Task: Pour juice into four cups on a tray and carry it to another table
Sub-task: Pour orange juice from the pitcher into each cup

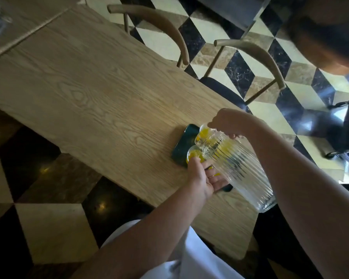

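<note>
One cup (194,155), pinched by the left hand (203,178), takes juice from the ribbed glass pitcher (238,166) gripped by the right hand (228,122); next, level it.

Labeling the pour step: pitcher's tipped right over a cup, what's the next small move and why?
Probably keep the tilt a moment to drain the last juice, then bring the pitcher upright. It is tipped steeply in the right hand, looks almost empty, with only yellow traces near its mouth. The cup below, steadied by the left hand on the dark tray, already holds juice.
</note>
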`<state>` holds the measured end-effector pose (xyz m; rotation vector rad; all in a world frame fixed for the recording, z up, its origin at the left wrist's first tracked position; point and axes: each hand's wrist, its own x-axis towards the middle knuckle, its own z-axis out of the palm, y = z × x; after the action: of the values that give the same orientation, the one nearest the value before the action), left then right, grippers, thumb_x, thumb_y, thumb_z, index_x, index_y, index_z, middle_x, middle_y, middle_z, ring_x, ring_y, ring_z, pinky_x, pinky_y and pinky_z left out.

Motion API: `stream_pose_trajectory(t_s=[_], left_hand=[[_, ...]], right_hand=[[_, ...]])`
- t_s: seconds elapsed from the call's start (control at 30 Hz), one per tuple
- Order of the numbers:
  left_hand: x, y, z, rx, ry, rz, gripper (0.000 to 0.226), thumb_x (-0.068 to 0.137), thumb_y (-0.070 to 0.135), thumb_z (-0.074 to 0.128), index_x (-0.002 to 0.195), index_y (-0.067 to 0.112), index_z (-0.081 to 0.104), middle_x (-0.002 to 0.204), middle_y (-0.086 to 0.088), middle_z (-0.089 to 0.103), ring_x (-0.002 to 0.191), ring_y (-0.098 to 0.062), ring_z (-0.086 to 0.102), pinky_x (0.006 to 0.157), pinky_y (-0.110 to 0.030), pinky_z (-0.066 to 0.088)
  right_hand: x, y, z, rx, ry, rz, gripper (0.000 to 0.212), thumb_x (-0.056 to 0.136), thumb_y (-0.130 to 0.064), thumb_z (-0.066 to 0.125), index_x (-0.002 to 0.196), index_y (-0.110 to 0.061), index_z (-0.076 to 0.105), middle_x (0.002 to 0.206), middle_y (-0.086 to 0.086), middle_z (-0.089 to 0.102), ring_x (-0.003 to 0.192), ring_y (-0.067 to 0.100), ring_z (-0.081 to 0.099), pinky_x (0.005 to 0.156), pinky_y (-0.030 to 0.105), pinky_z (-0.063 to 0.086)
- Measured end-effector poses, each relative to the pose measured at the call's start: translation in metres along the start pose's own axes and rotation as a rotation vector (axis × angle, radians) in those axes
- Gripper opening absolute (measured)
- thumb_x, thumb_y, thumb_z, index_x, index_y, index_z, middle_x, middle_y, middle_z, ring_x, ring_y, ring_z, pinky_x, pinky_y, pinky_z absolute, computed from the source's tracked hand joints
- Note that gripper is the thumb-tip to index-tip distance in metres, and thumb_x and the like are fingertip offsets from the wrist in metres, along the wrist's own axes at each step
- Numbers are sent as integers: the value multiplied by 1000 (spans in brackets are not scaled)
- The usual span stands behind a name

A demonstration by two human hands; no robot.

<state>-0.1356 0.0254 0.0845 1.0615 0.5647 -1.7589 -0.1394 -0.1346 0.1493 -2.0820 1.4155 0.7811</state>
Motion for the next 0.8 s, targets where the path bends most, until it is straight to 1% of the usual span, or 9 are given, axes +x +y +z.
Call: stream_pose_trajectory(t_s=[0.13,0.23,0.3,0.4,0.5,0.57,0.63,0.73,0.8], left_hand=[[-14,36,-12,129,57,146,58,106,38,19,148,9,47,146,-23,54,115,-38,63,81,-43,53],[-31,72,-18,176,110,276,54,108,33,19,146,8,48,147,-20,53,129,-42,55,97,-45,48],[-42,93,-20,238,158,423,52,109,30,22,144,5,50,146,-25,53,128,-40,57,92,-42,50],[-49,127,-26,450,293,687,47,102,41,30,115,15,68,116,-12,73,98,-27,70,72,-35,54],[-52,166,-28,628,400,840,58,82,56,27,102,17,66,113,-16,72,99,-33,69,86,-45,57],[-46,187,-29,649,422,869,51,89,54,25,96,26,66,118,-13,72,111,-34,66,99,-49,51],[-37,203,-29,620,399,880,42,100,45,27,91,33,66,118,-7,73,116,-27,65,100,-42,50],[-17,217,-30,522,287,884,45,105,36,30,121,19,69,131,-6,65,130,-23,57,106,-33,45],[-4,222,-34,488,187,897,46,109,25,29,139,6,57,141,-8,60,136,-17,49,115,-33,36]], right_hand=[[15,7,-10,468,-14,-40,37,99,-32,58,70,-9,54,52,3,44,42,15,36,47,24,32],[5,-3,-18,800,-69,-238,31,102,-23,54,74,-10,50,52,-4,36,43,11,30,43,21,28],[3,-15,-22,893,-69,-370,28,103,-20,51,76,-11,47,56,-3,34,46,10,30,45,24,29],[10,-33,-23,1044,-44,-489,27,103,-18,50,78,-11,45,61,-1,34,49,11,32,48,27,29],[22,-51,-21,1229,-68,-547,29,100,-23,54,73,-15,47,61,0,35,52,14,32,51,29,30],[35,-62,-18,1347,-83,-518,35,96,-33,55,66,-18,44,58,-1,36,51,16,32,52,31,29],[47,-72,-13,1440,-43,-452,41,95,-39,52,59,-21,40,55,-2,36,50,15,31,53,33,24],[62,-87,-7,1568,95,-349,43,96,-28,48,55,-24,37,53,-5,34,50,13,26,55,35,17],[74,-96,-3,1624,204,-273,43,92,-17,45,51,-24,36,52,-5,35,48,13,26,55,36,15]])
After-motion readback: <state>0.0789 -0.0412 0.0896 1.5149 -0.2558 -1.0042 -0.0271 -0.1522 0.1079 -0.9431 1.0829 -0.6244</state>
